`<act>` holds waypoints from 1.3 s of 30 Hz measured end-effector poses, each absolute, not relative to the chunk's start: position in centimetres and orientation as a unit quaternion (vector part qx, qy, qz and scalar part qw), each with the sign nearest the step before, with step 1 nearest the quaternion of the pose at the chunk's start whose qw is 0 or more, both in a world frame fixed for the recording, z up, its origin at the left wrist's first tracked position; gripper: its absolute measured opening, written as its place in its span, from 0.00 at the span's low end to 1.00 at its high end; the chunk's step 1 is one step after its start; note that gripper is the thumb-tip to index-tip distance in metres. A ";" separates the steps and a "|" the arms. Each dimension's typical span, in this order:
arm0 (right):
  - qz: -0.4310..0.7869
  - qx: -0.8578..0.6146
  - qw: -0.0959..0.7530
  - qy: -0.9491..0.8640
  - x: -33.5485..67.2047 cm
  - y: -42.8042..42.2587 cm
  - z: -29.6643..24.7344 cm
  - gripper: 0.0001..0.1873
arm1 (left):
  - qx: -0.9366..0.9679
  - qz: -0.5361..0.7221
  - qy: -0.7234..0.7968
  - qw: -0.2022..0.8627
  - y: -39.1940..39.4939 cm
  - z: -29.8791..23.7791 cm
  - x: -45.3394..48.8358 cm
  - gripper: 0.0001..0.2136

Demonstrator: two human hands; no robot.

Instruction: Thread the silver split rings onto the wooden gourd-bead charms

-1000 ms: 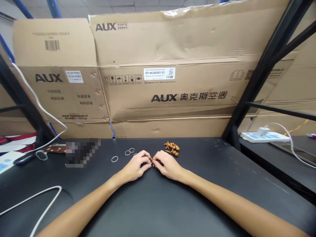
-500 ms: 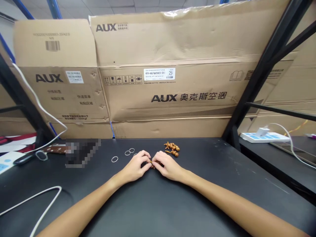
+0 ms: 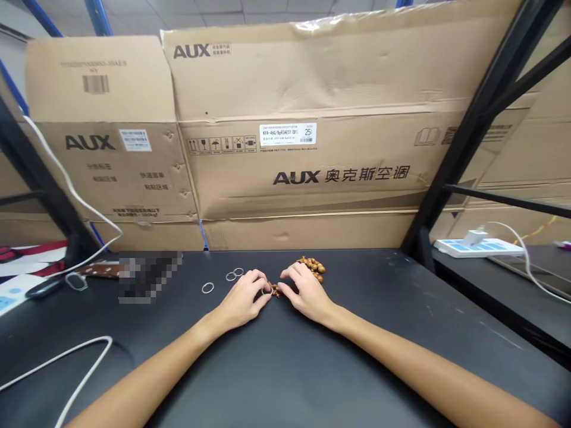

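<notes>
My left hand (image 3: 244, 299) rests on the black table (image 3: 285, 368), its fingers pinched on a small metal ring (image 3: 266, 290) with a brown wooden charm (image 3: 275, 290) at its right side. My right hand (image 3: 306, 292) lies just right of that charm with its fingers curled and slightly apart from it; its fingertips reach toward a pile of brown wooden gourd charms (image 3: 314, 267) behind it. Loose metal rings (image 3: 207, 288) lie to the left, with two more rings (image 3: 234, 274) close to my left hand.
Large AUX cardboard boxes (image 3: 312, 148) stand along the table's back edge. Black rack posts (image 3: 473, 131) rise at the right and left. A white cable (image 3: 66, 362) loops at the near left. A white power strip (image 3: 477, 245) sits on the right shelf.
My right hand has let go of the charm and shifted back and right toward the pile of gourds. My left hand keeps its pinch in place.
</notes>
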State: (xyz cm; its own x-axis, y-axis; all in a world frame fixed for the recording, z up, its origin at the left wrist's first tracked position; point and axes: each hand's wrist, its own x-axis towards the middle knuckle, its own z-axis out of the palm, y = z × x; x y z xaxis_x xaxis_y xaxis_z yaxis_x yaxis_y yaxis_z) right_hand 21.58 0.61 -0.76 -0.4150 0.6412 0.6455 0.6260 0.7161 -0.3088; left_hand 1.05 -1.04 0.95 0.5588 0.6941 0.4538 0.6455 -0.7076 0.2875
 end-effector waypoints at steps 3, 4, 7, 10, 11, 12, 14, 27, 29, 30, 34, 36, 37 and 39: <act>0.000 -0.340 0.347 -0.874 21.6 0.2 -0.7 0.13 | 0.890 0.235 0.390 -0.008 -1.4 1.1 1.1 0.07; 0.008 -0.322 0.320 -0.891 21.5 0.2 -0.7 0.15 | 0.897 0.218 0.385 -0.014 -1.6 1.1 1.2 0.09; 0.012 -0.310 0.267 -0.913 21.5 0.4 -0.9 0.14 | 0.906 0.196 0.375 -0.019 -1.7 0.9 1.3 0.09; 0.001 -0.353 0.262 -0.898 21.8 1.1 -1.2 0.15 | 0.899 0.196 0.392 -0.021 -1.4 0.3 1.0 0.14; 0.009 -0.365 0.252 -0.896 21.9 1.2 -1.3 0.18 | 0.897 0.188 0.400 -0.014 -1.3 0.1 0.8 0.16; 0.020 -0.375 0.237 -0.896 22.0 1.4 -1.4 0.21 | 0.895 0.182 0.408 -0.006 -1.1 -0.1 0.7 0.18; 0.041 -0.387 0.213 -0.896 22.1 1.5 -1.6 0.25 | 0.892 0.167 0.421 0.010 -1.0 -0.3 0.5 0.20; 0.052 -0.386 0.222 -0.894 22.1 1.4 -1.8 0.26 | 0.894 0.173 0.414 0.009 -0.9 -0.6 0.3 0.20; 0.051 -0.384 0.226 -0.894 22.1 1.4 -1.8 0.26 | 0.893 0.174 0.414 0.009 -0.9 -0.6 0.3 0.20; 0.050 -0.384 0.227 -0.894 22.2 1.4 -1.9 0.26 | 0.893 0.175 0.415 0.010 -0.9 -0.6 0.4 0.20; 0.053 -0.385 0.226 -0.893 22.2 1.6 -2.0 0.26 | 0.892 0.176 0.417 0.016 -1.0 -0.5 0.4 0.20; 0.057 -0.385 0.226 -0.893 22.2 1.6 -1.9 0.26 | 0.891 0.178 0.417 0.016 -1.1 -0.4 0.5 0.20; 0.058 -0.385 0.225 -0.893 22.2 1.6 -1.9 0.26 | 0.891 0.177 0.418 0.015 -1.1 -0.4 0.5 0.20; 0.059 -0.387 0.224 -0.893 22.2 1.5 -1.8 0.26 | 0.891 0.173 0.420 0.014 -1.1 -0.3 0.5 0.20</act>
